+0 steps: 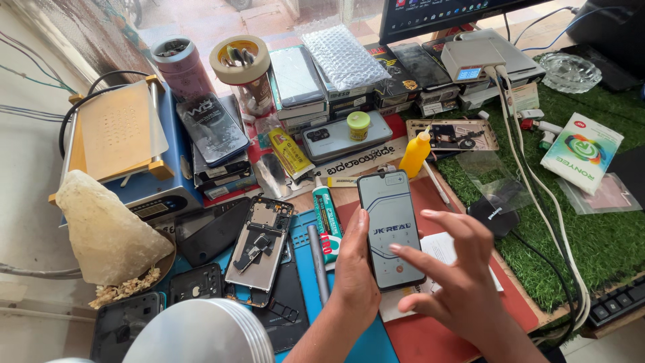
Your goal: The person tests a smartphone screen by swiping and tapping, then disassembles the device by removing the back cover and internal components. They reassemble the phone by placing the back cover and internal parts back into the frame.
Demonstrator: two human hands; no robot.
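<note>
Far left of the left hand: a pale, rough wedge-shaped block [107,225] rests on a brown dish, with a blue heating machine [138,151] topped by a tan plate beyond it.
Just left of the left hand: an opened phone frame [259,243] with bare inner parts lies on a blue work mat [306,228]; a grey rod-like tool [317,259] and a green-and-white glue tube [326,218] lie between the frame and the hand.
Left hand: the left hand [355,272] is clamped on a smartphone [391,228], thumb up along its left edge, palm under its lower half.
Smartphone: held upright above a red mat [437,336], dark screen facing up, lettering across its middle.
Right hand: the right hand [457,275] is spread, fingers apart, holding nothing; its forefinger tip touches the lower part of the screen.
Under the right hand: a white slip of paper [443,247] lies on the red mat.
Beyond both hands: a yellow squeeze bottle [415,153] stands upright, and stacked phone boxes [376,84] run along the back.
Right of the right hand: white cables [531,181] cross green artificial turf [605,235]; a white packet [582,151] lies well apart from the hand.
</note>
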